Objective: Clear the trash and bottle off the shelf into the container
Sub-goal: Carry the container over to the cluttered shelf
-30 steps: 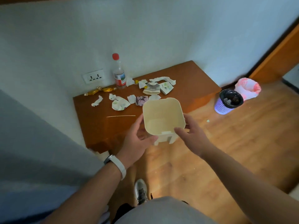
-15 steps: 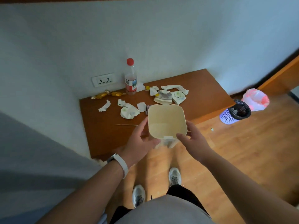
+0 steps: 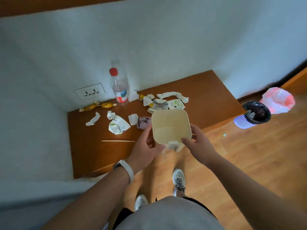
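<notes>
Both my hands hold a cream square container (image 3: 170, 121) above the front edge of the brown wooden shelf (image 3: 207, 95). My left hand (image 3: 146, 146) grips its left side and my right hand (image 3: 196, 141) grips its right near corner. The container's inside looks empty. A clear plastic bottle (image 3: 119, 87) with a red cap stands upright at the shelf's back, by the wall. Crumpled white paper scraps (image 3: 118, 124) and wrappers (image 3: 172, 98) lie scattered across the shelf. Two gold candy wrappers (image 3: 98, 106) lie at the back left. A thin stick (image 3: 118, 141) lies near the front.
A wall socket (image 3: 90, 92) sits left of the bottle. On the wooden floor at the right stand a purple mesh bin with a black liner (image 3: 252, 116) and a pink-white bag (image 3: 277, 100). My shoes (image 3: 178, 180) are just below the shelf's front.
The container has moved forward over the shelf's front edge, closer to the paper scraps, with both hands still on it. My view has come nearer to the shelf.
</notes>
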A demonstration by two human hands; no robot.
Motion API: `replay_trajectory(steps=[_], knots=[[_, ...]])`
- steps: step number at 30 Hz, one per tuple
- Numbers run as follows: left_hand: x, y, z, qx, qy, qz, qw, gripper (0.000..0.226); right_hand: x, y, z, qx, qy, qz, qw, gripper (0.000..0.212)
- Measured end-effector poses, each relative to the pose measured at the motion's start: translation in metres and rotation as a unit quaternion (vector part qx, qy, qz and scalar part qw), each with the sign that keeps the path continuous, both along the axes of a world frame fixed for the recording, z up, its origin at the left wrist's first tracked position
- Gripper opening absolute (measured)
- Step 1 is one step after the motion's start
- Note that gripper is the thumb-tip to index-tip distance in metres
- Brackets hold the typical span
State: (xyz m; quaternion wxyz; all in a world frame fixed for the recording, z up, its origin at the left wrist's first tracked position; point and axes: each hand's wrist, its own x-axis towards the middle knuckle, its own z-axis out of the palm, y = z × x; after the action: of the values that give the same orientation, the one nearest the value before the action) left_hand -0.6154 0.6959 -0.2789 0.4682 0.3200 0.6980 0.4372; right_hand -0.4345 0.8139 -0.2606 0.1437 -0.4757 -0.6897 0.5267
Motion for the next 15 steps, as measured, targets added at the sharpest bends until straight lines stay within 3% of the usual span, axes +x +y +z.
replay_trajectory(steps=[9, 15], knots=[[0.039, 0.083, -0.004, -0.04, 0.035, 0.011, 0.999, 0.091, 0.035, 0.095, -0.019, -0.027, 0.004, 0.049, 0.998, 0.047], [0.039, 0.102, -0.009, -0.053, -0.004, 0.067, 0.996, 0.091, 0.034, 0.126, -0.034, -0.047, 0.012, 0.095, 0.994, 0.049]])
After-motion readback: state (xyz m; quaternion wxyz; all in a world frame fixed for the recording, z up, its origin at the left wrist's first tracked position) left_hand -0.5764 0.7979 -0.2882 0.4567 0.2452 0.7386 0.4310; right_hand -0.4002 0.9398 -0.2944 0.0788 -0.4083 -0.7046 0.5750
